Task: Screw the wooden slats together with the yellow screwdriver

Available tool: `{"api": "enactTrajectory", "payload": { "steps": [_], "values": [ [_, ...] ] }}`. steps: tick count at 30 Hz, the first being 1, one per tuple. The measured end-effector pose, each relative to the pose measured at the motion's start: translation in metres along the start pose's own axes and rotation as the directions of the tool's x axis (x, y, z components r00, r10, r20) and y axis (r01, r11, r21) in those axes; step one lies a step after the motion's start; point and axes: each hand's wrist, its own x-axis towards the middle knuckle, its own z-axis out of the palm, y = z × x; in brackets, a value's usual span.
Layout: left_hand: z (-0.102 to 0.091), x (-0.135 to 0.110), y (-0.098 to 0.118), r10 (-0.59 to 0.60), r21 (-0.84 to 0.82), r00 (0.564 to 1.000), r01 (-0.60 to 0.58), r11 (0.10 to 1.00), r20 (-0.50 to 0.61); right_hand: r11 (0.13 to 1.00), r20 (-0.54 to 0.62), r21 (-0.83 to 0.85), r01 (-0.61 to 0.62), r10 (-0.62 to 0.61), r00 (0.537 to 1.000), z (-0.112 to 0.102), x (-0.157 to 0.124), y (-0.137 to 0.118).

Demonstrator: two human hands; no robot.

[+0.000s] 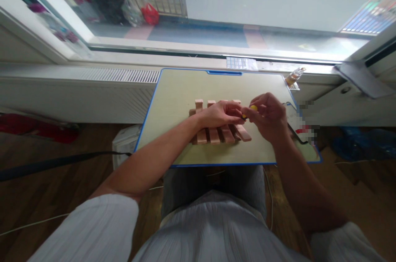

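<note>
A wooden slatted piece (216,133) made of several parallel bars lies in the middle of a small beige table with a blue rim (173,88). My left hand (221,113) rests on top of the slats, fingers curled and pointing right toward the other hand. My right hand (268,116) hovers just to the right of the slats, fingers pinched on a small yellow-handled tool (253,108) whose dark tip (243,116) meets my left fingertips.
A window sill and radiator grille (123,75) run behind the table. A small glass bottle (294,75) stands at the table's far right corner. Papers and a dark object (297,123) lie at the right edge. A white box (123,144) sits on the floor to the left.
</note>
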Motion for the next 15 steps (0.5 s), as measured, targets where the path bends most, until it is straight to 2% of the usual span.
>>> {"api": "enactTrajectory", "payload": {
  "steps": [4, 10, 15],
  "values": [
    [0.001, 0.000, 0.000, 0.030, 0.014, 1.000, -0.029, 0.999, -0.002, 1.000, -0.041, -0.005, 0.005, -0.005, 0.999, 0.001, -0.002, 0.002],
    [0.003, 0.003, -0.001, 0.031, -0.057, 0.999, -0.032, 0.998, -0.016, 0.997, 0.143, -0.001, -0.082, 0.082, 0.986, -0.015, -0.001, -0.016],
    [0.004, 0.004, 0.000, 0.023, -0.086, 0.998, -0.028, 0.996, -0.054, 0.997, 0.130, 0.029, -0.078, 0.073, 0.989, -0.019, 0.000, -0.028]
  ]
}}
